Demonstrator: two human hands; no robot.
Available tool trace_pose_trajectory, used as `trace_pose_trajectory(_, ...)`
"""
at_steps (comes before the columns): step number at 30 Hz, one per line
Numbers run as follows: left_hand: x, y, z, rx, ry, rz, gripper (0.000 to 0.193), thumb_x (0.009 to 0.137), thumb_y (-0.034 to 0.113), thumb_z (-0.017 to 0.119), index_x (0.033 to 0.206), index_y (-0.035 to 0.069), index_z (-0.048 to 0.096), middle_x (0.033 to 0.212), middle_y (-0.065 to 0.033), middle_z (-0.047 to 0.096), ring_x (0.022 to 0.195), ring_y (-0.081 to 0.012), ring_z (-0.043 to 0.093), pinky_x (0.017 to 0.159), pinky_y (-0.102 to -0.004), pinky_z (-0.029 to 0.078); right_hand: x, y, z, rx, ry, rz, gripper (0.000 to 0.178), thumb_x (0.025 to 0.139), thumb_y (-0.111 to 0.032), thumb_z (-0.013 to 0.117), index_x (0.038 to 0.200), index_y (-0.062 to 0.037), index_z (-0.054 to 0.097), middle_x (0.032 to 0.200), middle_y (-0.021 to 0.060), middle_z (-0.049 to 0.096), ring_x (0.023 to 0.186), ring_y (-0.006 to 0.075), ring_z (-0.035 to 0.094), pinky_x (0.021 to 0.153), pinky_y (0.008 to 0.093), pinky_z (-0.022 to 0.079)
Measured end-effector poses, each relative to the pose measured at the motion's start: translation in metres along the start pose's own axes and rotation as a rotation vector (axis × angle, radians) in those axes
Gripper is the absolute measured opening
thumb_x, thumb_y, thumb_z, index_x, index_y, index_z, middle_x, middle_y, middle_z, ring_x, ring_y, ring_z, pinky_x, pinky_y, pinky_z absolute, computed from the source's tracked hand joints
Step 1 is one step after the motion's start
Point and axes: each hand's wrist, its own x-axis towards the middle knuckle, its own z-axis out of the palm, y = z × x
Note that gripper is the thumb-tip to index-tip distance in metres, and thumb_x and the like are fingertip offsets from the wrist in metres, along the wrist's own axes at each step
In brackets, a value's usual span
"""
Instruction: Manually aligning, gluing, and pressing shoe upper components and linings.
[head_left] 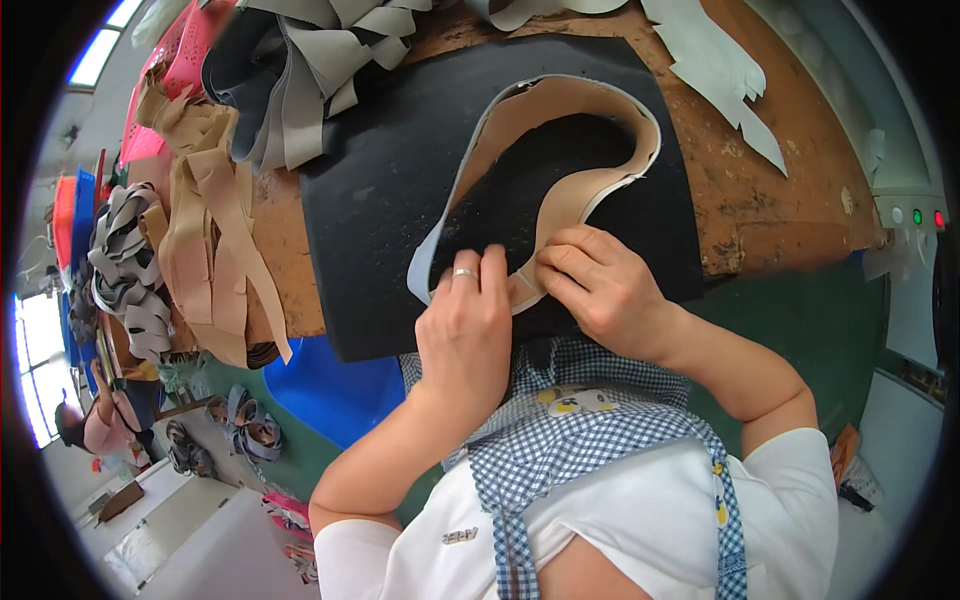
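A long band point(572, 196), tan inside and pale grey outside, stands on edge in a bent loop on a black mat point(385, 210). At its near end, my left hand point(463, 340), with a ring on one finger, rests with curled fingers over the band. Close beside it, my right hand point(605, 295) pinches the band between thumb and fingers, just right of a seam or join line. The fingertips of both hands partly cover the band there. From the hands the loop runs away to the far side of the mat.
The mat lies on a worn wooden table point(740, 215). Tan strips point(205, 215) and grey strips point(310, 80) are heaped at the left, near a pink basket point(185, 55). A ragged white piece point(712, 75) lies far right. Another person point(112, 415) is at the far left.
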Motion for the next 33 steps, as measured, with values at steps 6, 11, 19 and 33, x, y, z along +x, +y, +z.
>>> trace_pose_trajectory(6, 0.013, -0.005, -0.004, -0.267, -0.174, -0.071, 0.015, 0.084, 0.004, 0.067, 0.096, 0.002, 0.058, 0.091, -0.0138, 0.059, 0.082, -0.0318, 0.064, 0.067, -0.0401, 0.053, 0.004, -0.003, 0.009, 0.385, 0.051, 0.238, 0.024, 0.066, 0.007, 0.072, 0.088, 0.0002, 0.067, 0.094, 0.0106, 0.063, 0.092, 0.0283, 0.062, 0.076, 0.0378, 0.054)
trace_pose_trajectory(11, 0.013, -0.007, -0.003, -0.347, -0.181, -0.143, 0.010, 0.085, 0.005, 0.067, 0.088, 0.004, 0.057, 0.087, -0.0122, 0.058, 0.081, -0.0312, 0.063, 0.068, -0.0416, 0.051, 0.004, -0.002, 0.008, 0.460, 0.072, 0.301, 0.021, 0.071, 0.010, 0.069, 0.088, -0.0011, 0.063, 0.094, 0.0102, 0.061, 0.089, 0.0288, 0.061, 0.075, 0.0377, 0.052)
trace_pose_trajectory(19, -0.001, -0.010, 0.015, -0.140, 0.005, 0.062, 0.015, 0.081, 0.001, 0.066, 0.091, 0.005, 0.056, 0.090, -0.0092, 0.056, 0.081, -0.0258, 0.061, 0.060, -0.0361, 0.051, 0.006, -0.007, 0.013, 0.380, 0.081, 0.290, 0.020, 0.071, 0.008, 0.070, 0.087, -0.0014, 0.063, 0.094, 0.0103, 0.060, 0.090, 0.0295, 0.060, 0.074, 0.0378, 0.052)
trace_pose_trajectory(33, -0.052, -0.019, 0.029, -0.877, 0.437, -0.298, 0.006, 0.101, 0.003, 0.049, 0.104, 0.002, 0.043, 0.118, -0.0156, 0.054, 0.124, -0.0290, 0.049, 0.112, -0.0450, 0.033, 0.022, -0.038, 0.020, 0.117, 0.028, 0.120, 0.020, 0.067, 0.007, 0.067, 0.085, 0.0011, 0.063, 0.094, 0.0127, 0.058, 0.090, 0.0268, 0.060, 0.072, 0.0359, 0.055)
